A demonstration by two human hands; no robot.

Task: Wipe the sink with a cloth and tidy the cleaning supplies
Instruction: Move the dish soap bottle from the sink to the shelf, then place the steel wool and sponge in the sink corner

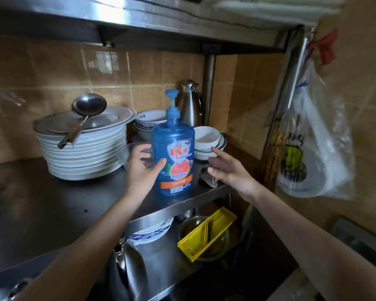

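Head view, 1 frame.

Obs: blue translucent plastic pump bottle point(173, 153) of dish soap stands upright on the stainless steel table point(52, 203), near its front edge toward the right corner. Left hand point(141, 168) is clamped lightly on it: thumb on the front label, fingers reaching round the left side toward the back. Right hand point(228, 170) is apart, fingers straight and spread, just beside the bottle's right side, holding nothing; no contact visible.

Crumpled grey-pink cloth point(210, 181) lies on the table just beyond the right hand, close to the right edge. Stack of white round plates point(85, 153) with a steel ladle point(85, 111) on top sits toward the back left; white ceramic bowls point(206, 137) behind the bottle. The sink is not clearly in view.

Judgement: step in hand is the tidying part, setting the soap in its place. The wipe looks done or paused; cannot confirm.

Method notes:
1. Bottle is tall and close to the front edge; seat it further back before letting go.
2. Keep the base flat and slide rather than tilt, away from the bowls.
3. Use the right hand to steady the far side.
4. Deal with the cloth next.
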